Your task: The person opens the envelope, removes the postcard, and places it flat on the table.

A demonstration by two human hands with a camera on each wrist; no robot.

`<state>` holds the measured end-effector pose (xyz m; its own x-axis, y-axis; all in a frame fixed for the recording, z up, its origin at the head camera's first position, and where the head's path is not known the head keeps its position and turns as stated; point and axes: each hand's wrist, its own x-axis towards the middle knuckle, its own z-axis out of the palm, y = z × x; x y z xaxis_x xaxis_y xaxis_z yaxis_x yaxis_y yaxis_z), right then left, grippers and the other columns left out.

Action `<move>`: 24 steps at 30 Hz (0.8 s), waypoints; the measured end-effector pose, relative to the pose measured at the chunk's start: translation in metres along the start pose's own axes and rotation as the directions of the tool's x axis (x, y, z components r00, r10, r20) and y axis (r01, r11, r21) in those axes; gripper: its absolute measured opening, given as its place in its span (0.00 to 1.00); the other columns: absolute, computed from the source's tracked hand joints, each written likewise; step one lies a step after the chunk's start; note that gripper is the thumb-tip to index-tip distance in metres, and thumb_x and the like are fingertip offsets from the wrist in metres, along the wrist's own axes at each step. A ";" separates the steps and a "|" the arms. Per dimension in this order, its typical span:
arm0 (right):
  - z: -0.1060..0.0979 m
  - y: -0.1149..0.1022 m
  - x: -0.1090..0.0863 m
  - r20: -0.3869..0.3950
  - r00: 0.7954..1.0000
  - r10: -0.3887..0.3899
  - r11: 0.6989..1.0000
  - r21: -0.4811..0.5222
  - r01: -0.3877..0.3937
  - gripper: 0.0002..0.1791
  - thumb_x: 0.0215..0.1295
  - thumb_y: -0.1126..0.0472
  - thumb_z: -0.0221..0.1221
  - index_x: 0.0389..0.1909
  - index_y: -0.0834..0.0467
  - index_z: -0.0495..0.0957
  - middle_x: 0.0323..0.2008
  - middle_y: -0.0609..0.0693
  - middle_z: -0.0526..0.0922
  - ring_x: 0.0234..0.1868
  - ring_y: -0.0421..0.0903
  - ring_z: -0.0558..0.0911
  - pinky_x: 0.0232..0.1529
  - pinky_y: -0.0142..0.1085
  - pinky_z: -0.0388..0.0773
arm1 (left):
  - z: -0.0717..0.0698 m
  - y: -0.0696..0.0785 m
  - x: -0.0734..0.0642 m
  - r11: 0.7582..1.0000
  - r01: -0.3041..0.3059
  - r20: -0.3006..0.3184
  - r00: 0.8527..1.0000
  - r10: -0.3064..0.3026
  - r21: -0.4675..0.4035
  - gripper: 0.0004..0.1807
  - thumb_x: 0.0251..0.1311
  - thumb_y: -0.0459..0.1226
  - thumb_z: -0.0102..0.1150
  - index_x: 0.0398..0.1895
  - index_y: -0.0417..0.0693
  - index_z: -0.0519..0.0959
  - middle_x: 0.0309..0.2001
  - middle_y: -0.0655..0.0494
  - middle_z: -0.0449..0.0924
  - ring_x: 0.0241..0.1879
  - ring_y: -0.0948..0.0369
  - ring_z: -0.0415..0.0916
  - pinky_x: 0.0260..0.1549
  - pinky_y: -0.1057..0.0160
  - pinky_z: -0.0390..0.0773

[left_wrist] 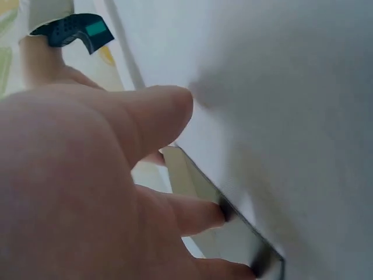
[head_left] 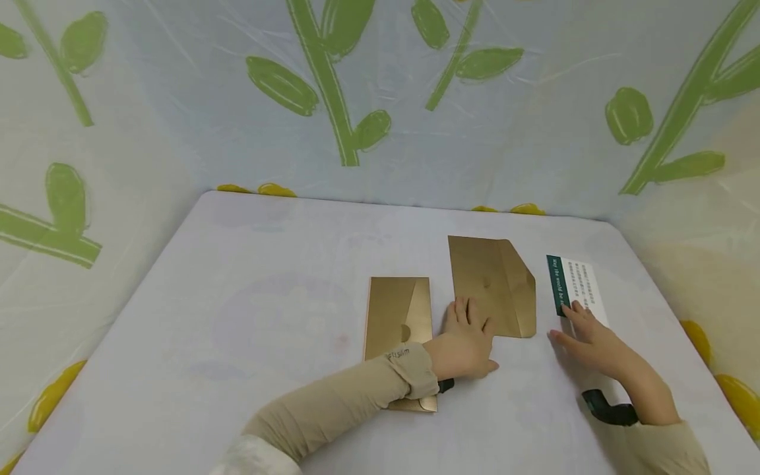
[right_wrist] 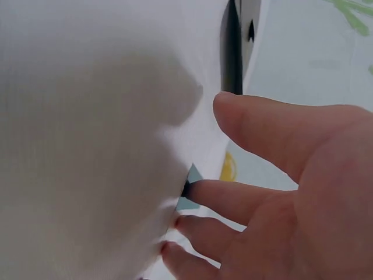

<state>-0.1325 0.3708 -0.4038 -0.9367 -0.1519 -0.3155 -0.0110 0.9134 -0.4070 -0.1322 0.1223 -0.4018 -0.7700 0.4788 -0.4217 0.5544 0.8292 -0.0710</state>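
A gold envelope (head_left: 482,270) lies on the table with its flap spread out to the right. My left hand (head_left: 468,340) has its fingertips on the envelope's lower left edge, fingers extended; in the left wrist view the fingertips touch the envelope's (left_wrist: 230,239) surface near its edge. To the right is a white card (head_left: 588,277) with a dark green strip and printed text. The fingers of my right hand (head_left: 596,340) are spread at the card's lower edge. In the right wrist view, one fingertip meets the green corner of the card (right_wrist: 190,201).
Another gold envelope (head_left: 386,310) lies left of the first, its lower part hidden under my left forearm (head_left: 338,396). The white-covered table (head_left: 273,251) backs onto a leaf-patterned cloth (head_left: 208,99). Dark bands (head_left: 608,410) sit at my wrists.
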 end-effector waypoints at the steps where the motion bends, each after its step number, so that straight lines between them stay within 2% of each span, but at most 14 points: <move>1: -0.001 0.002 0.001 0.003 1.000 0.001 1.000 0.005 -0.001 0.45 0.74 0.45 0.52 0.70 0.80 0.50 0.70 0.82 0.41 0.70 0.79 0.41 0.60 0.74 0.48 | 0.000 -0.001 0.002 1.000 -0.002 0.002 1.000 0.002 -0.006 0.45 0.64 0.70 0.40 0.80 0.66 0.46 0.79 0.47 0.38 0.77 0.46 0.37 0.72 0.51 0.46; 6: -0.011 0.012 0.008 0.027 0.999 0.039 0.999 0.018 -0.040 0.46 0.75 0.42 0.49 0.72 0.77 0.48 0.72 0.78 0.37 0.70 0.79 0.41 0.60 0.74 0.48 | -0.005 -0.002 0.007 0.999 -0.021 0.006 1.000 0.021 -0.036 0.48 0.62 0.72 0.40 0.80 0.64 0.47 0.79 0.45 0.39 0.77 0.45 0.37 0.72 0.51 0.47; 14: -0.018 0.029 0.021 0.021 0.999 0.050 0.998 0.032 -0.050 0.46 0.75 0.41 0.48 0.72 0.76 0.48 0.72 0.77 0.34 0.70 0.79 0.40 0.59 0.75 0.47 | -0.011 0.010 0.015 0.999 -0.009 -0.020 1.000 0.008 -0.045 0.48 0.61 0.73 0.41 0.80 0.64 0.49 0.78 0.46 0.42 0.76 0.45 0.40 0.69 0.52 0.56; 19: -0.020 0.035 0.026 0.025 0.999 0.029 0.998 0.058 -0.030 0.46 0.74 0.43 0.50 0.71 0.77 0.46 0.72 0.77 0.33 0.71 0.78 0.37 0.61 0.74 0.44 | -0.010 0.013 0.019 0.999 -0.004 -0.043 0.999 0.002 -0.046 0.47 0.60 0.73 0.41 0.79 0.66 0.50 0.79 0.48 0.42 0.77 0.47 0.41 0.68 0.49 0.56; 24: -0.028 0.038 0.029 0.069 0.997 0.047 0.997 0.054 -0.051 0.46 0.75 0.41 0.48 0.72 0.75 0.46 0.72 0.76 0.32 0.68 0.81 0.42 0.59 0.75 0.49 | -0.009 0.012 0.028 0.998 -0.016 -0.055 0.998 0.012 -0.060 0.46 0.61 0.73 0.40 0.79 0.68 0.49 0.79 0.49 0.41 0.77 0.48 0.39 0.68 0.46 0.55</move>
<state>-0.1703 0.4112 -0.4044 -0.9099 -0.1346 -0.3924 0.0552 0.8982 -0.4361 -0.1497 0.1480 -0.4064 -0.7793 0.5040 -0.3725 0.5464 0.8375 -0.0100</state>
